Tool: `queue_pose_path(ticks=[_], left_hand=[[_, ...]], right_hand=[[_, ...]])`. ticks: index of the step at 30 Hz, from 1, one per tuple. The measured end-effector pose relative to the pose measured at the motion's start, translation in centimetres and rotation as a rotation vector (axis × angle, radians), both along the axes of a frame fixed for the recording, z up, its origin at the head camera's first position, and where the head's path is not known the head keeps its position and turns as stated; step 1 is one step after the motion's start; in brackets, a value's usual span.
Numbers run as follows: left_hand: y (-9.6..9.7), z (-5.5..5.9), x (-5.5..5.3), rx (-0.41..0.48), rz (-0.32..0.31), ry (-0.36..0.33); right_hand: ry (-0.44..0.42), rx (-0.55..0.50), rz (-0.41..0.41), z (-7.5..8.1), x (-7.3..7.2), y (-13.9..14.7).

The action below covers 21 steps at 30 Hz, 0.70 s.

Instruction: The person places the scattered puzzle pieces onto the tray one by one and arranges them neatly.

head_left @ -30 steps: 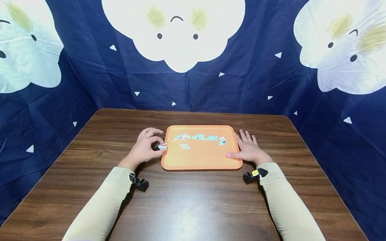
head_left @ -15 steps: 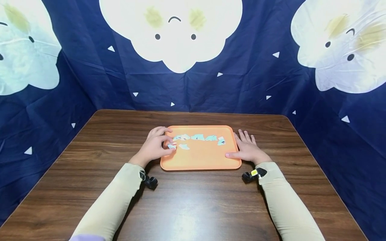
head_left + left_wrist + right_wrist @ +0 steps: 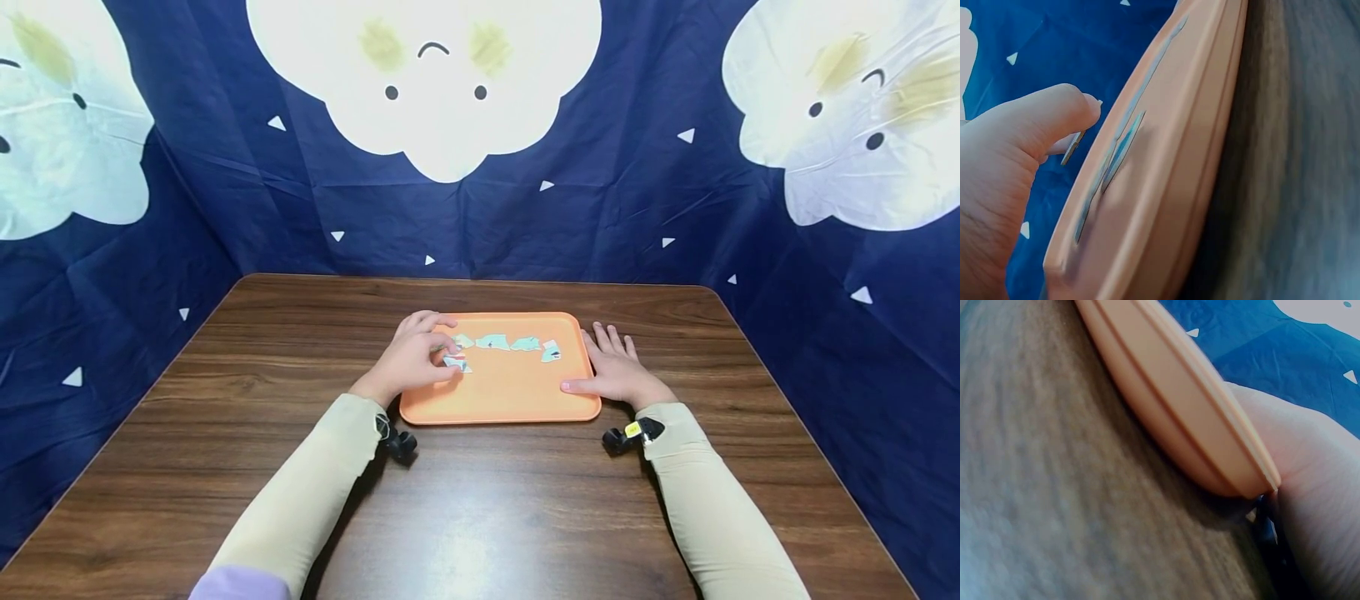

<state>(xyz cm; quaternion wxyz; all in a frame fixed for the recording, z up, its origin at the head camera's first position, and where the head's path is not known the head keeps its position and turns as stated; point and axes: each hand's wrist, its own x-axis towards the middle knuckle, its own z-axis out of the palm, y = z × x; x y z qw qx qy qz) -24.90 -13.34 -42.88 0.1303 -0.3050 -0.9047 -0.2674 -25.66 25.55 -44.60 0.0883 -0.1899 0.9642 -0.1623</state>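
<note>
My left hand point(image 3: 416, 354) is over the left part of the orange tray point(image 3: 510, 400). Its thumb and fingers pinch a small flat puzzle piece point(image 3: 453, 361), pale blue and white with a red strip. In the left wrist view this puzzle piece point(image 3: 1073, 148) shows edge-on, raised above the tray floor. Several pale blue pieces point(image 3: 492, 342) lie in a row along the tray's far side. Another piece point(image 3: 1124, 150) lies just in front of that row, largely covered in the head view. My right hand point(image 3: 618, 371) rests at the tray's right rim, fingers spread on the table and thumb over the rim.
The tray stands on a brown wooden table point(image 3: 480, 483) towards its far edge. Behind and at both sides hangs a dark blue cloth point(image 3: 465, 221) with white clouds and triangles. Each wrist wears a small black camera point(image 3: 397, 446).
My left hand has moved right, carrying the puzzle piece from the tray's left rim to above the loose piece inside. The right hand has stayed at the right rim.
</note>
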Motion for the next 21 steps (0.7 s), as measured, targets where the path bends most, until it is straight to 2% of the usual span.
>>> queue_pose_path(ticks=[9,21], left_hand=[[2.1,0.0,-0.7,-0.043,0.009,-0.03],[4.3,0.0,-1.0,-0.127,0.037,-0.077]], right_hand=[[0.002,0.003,0.003,0.0,-0.2,0.0],[-0.002,0.0,0.002,-0.1,-0.3,0.1]])
